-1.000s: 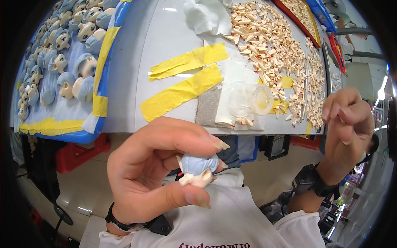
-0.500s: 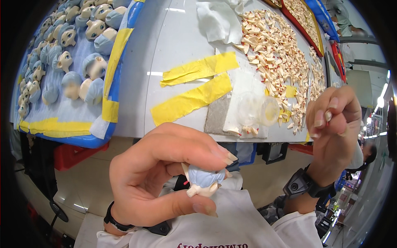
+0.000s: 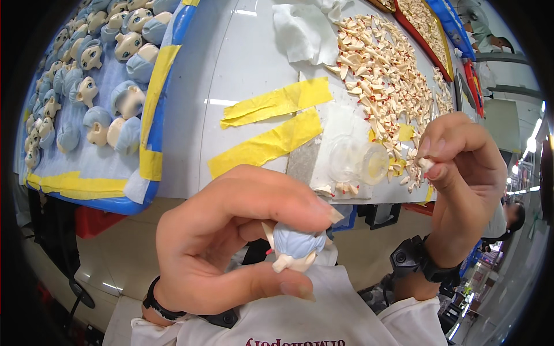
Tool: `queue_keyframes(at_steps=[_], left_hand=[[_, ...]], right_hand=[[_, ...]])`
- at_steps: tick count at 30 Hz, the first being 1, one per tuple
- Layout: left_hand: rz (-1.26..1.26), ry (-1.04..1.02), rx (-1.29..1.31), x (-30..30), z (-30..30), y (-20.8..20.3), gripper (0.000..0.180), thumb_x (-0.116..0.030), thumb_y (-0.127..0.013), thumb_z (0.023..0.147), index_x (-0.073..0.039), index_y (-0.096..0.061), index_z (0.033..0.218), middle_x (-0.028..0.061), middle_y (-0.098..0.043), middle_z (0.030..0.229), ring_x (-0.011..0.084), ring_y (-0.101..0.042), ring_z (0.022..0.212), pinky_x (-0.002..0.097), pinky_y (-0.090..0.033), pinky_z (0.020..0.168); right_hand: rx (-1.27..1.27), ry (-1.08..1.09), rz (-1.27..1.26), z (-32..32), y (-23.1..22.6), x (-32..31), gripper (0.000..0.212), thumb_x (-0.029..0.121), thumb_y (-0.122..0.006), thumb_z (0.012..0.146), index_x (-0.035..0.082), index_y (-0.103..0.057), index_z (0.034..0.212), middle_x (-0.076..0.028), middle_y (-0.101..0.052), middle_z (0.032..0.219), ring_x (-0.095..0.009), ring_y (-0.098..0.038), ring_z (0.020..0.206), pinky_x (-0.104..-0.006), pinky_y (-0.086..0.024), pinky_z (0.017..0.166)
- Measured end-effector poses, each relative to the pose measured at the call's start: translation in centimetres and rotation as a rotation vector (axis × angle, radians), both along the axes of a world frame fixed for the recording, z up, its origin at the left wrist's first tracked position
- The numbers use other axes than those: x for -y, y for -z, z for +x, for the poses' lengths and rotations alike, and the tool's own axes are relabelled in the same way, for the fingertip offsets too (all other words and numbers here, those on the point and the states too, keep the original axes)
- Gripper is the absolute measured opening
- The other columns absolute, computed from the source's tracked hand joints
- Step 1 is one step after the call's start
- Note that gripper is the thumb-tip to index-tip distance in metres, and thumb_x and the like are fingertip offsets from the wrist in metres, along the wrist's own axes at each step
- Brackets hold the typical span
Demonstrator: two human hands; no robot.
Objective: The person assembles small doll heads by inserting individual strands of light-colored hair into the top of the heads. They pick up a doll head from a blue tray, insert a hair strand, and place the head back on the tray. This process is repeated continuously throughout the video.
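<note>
My left hand (image 3: pixel 222 239) is closed on a small doll head (image 3: pixel 297 243) with light blue moulded hair, pinched between thumb and fingers in front of my shirt. A pointed cream ear piece with a red end shows at the head's left side. Away to the right, near the table's front edge, my right hand (image 3: pixel 467 153) pinches a small cream ear piece (image 3: pixel 426 165) between thumb and fingertips. Its far end is hidden by the fingers. Behind that hand spreads a pile of similar ear pieces (image 3: pixel 384 75) with red ends.
On the left, a blue tray (image 3: pixel 112 199) edged with yellow tape holds many blue-haired doll heads. Clear plastic cups (image 3: pixel 349 161) stand by the front edge, beside yellow tape strips (image 3: pixel 271 141). A white cloth (image 3: pixel 303 34) and a red tray (image 3: pixel 418 37) lie farther back.
My right hand has moved left with the ear piece, which now sticks out more plainly. My left hand has shifted slightly right with the doll head, which looks a little turned.
</note>
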State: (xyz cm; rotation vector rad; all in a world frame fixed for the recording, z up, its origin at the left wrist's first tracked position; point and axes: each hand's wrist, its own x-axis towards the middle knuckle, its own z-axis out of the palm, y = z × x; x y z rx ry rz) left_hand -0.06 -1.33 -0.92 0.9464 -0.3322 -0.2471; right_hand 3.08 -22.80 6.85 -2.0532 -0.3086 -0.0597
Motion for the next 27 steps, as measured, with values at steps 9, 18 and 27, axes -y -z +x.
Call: queue_keyframes(at_steps=[9, 18, 27], left_hand=[[-0.041, -0.034, -0.063, 0.6, 0.2, -0.3, 0.043, -0.015, -0.075, 0.068, 0.004, -0.050, 0.096, 0.0189, -0.051, 0.094, 0.0246, -0.062, 0.072, 0.0251, -0.052, 0.055], [-0.059, -0.025, -0.082, 0.9, -0.2, -0.8, 0.045, -0.018, -0.074, 0.069, 0.005, -0.050, 0.099, 0.0223, -0.052, 0.100, 0.0250, -0.061, 0.074, 0.0263, -0.052, 0.059], [0.066, -0.061, -0.071, 1.1, -1.0, -1.7, 0.041, -0.021, -0.076, 0.068, 0.001, -0.054, 0.095, 0.0175, -0.056, 0.095, 0.0203, -0.058, 0.083, 0.0278, -0.046, 0.074]], right_hand=[[0.128, -0.102, -0.558, 0.8, -1.3, -2.2, 0.016, -0.008, -0.062, 0.056, 0.000, -0.056, 0.069, -0.007, -0.049, 0.072, -0.016, -0.047, 0.068, -0.0253, -0.035, 0.062], [0.202, -0.102, -0.490, -0.3, -2.2, -2.5, 0.019, -0.001, -0.068, 0.054, 0.004, -0.057, 0.069, -0.005, -0.045, 0.070, -0.013, -0.041, 0.061, -0.0231, -0.030, 0.055], [-0.035, -0.219, -0.073, -3.1, -0.4, -2.6, 0.023, 0.007, -0.076, 0.061, 0.009, -0.060, 0.078, -0.005, -0.044, 0.077, -0.009, -0.041, 0.062, -0.0196, -0.031, 0.055]])
